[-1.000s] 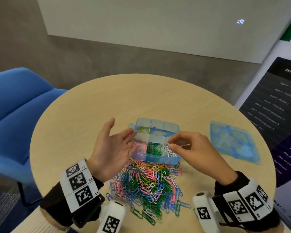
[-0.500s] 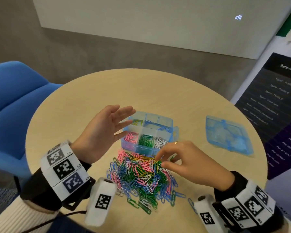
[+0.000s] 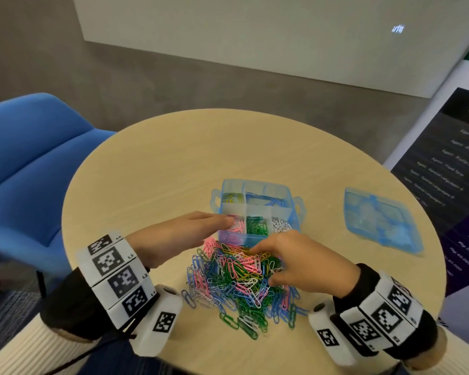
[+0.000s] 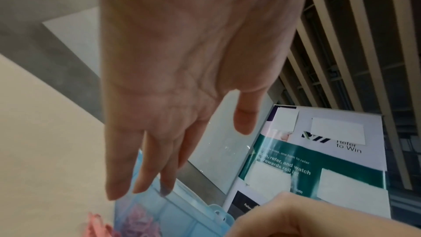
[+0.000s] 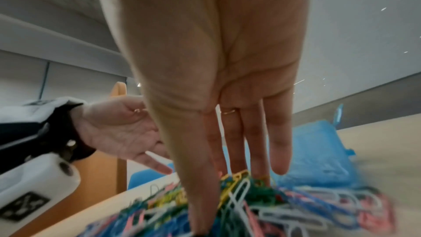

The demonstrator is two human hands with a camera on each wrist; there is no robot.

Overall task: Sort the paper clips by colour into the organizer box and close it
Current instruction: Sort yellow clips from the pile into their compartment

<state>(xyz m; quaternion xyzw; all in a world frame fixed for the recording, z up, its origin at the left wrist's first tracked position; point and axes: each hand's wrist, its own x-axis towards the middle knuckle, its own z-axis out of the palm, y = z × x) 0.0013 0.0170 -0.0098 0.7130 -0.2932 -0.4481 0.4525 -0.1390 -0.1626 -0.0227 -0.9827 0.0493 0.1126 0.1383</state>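
Note:
The open blue organizer box [image 3: 295, 212] stands mid-table with yellow, blue, pink, green and white clips in separate compartments. Just in front of it lies a mixed pile of paper clips [image 3: 236, 288] in several colours. My left hand [image 3: 222, 221] is flat with straight fingers, their tips over the pink compartment [image 3: 238, 226]; the left wrist view shows the same hand [image 4: 164, 150] holding nothing. My right hand [image 3: 266, 266] reaches into the back of the pile. In the right wrist view its fingers [image 5: 234, 150] are straight, tips touching the clips [image 5: 239, 192].
The box's blue lid [image 3: 382, 220] lies apart on the round wooden table [image 3: 146, 185], to the right. A blue chair [image 3: 33, 163] stands at the left. A dark banner [image 3: 458, 171] stands at the right edge.
My right hand has moved from over the box down into the clip pile. My left hand has dropped from a raised, spread pose to lie flat over the pink compartment.

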